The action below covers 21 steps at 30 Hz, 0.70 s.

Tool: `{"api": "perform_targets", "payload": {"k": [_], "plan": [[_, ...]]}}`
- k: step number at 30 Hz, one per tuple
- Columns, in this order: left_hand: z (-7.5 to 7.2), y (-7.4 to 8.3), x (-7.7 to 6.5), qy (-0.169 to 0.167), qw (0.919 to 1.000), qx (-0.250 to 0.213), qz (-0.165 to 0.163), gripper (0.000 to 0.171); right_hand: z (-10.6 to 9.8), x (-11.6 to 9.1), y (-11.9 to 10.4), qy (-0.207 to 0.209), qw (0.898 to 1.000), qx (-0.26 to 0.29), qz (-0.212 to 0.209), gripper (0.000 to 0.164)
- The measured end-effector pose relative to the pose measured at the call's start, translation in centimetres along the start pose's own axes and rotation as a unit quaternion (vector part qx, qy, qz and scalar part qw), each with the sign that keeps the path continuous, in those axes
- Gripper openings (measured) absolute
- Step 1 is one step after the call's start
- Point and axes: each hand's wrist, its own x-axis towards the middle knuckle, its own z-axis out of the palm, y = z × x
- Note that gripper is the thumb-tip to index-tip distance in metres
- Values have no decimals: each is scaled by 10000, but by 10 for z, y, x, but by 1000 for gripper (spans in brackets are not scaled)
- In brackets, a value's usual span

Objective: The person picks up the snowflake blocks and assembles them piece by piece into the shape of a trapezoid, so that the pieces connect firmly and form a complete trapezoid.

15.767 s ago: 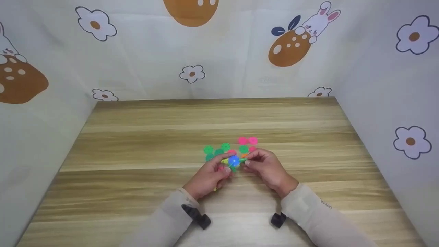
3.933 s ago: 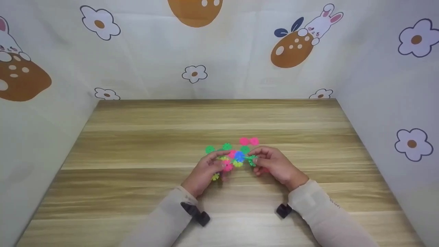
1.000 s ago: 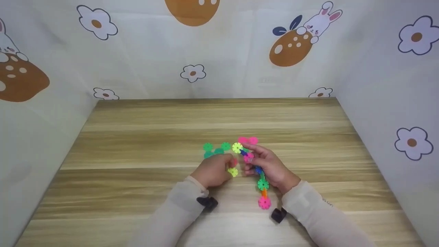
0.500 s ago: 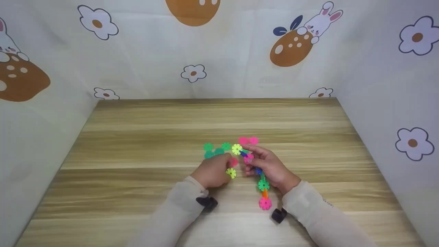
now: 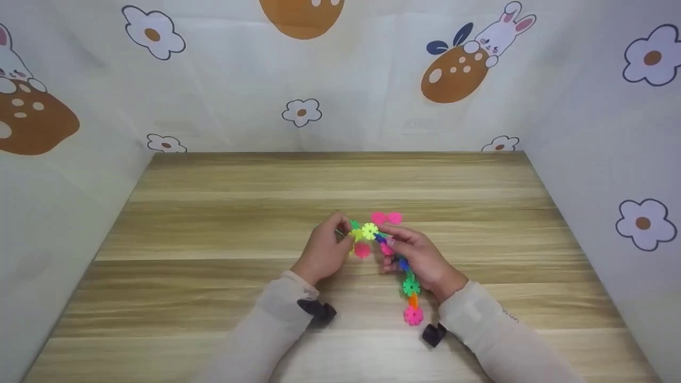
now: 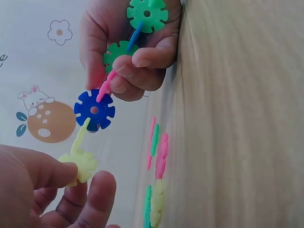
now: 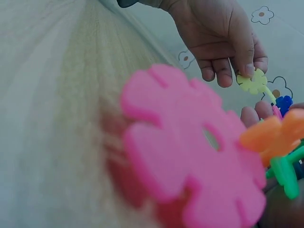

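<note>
My left hand (image 5: 323, 249) pinches a pale yellow notched plastic disc (image 6: 81, 166) between thumb and fingers. That disc's edge meets another yellow disc (image 5: 370, 231), seen nearly edge-on in the left wrist view. The second one is slotted into a dark blue disc (image 6: 94, 110) at the end of a linked chain. My right hand (image 5: 425, 260) holds the chain around its middle, fingers curled on a pink disc (image 5: 387, 248). From there the chain hangs toward me through a green disc (image 5: 410, 287) and an orange disc (image 5: 413, 301) to a pink end disc (image 5: 413, 316).
Loose discs lie on the wooden table (image 5: 239, 213) beyond and beneath the hands: a pink disc (image 5: 362, 251), a pair of pink discs (image 5: 385, 218) and a green disc (image 5: 354, 224). My left hand covers part of the pile. Patterned cloth (image 5: 362, 74) encloses the table's back and sides.
Earlier both hands worked at a blue and a green disc. The chain then turned, its pink end toward me. In the last half second my left hand has brought a yellow disc up against the chain's yellow end.
</note>
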Motion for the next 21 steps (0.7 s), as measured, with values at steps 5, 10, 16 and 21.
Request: {"api": "perform_targets", "payload": {"k": [5, 10, 16, 21], "plan": [[1, -1, 0, 26, 9996, -107, 278, 10, -1, 1, 1, -70, 10000, -41, -16, 43], [1, -2, -1, 55, 9975, -159, 686, 11, 0, 0, 1, -95, 9998, -169, 5, 45], [1, -2, -1, 28, 9968, 18, 800, 11, -2, 0, 0, -196, 9990, -394, 10, 47], [-1, -3, 0, -14, 9970, -149, 759, 12, -4, 0, -1, -310, 9990, -323, -2, 47]]}}
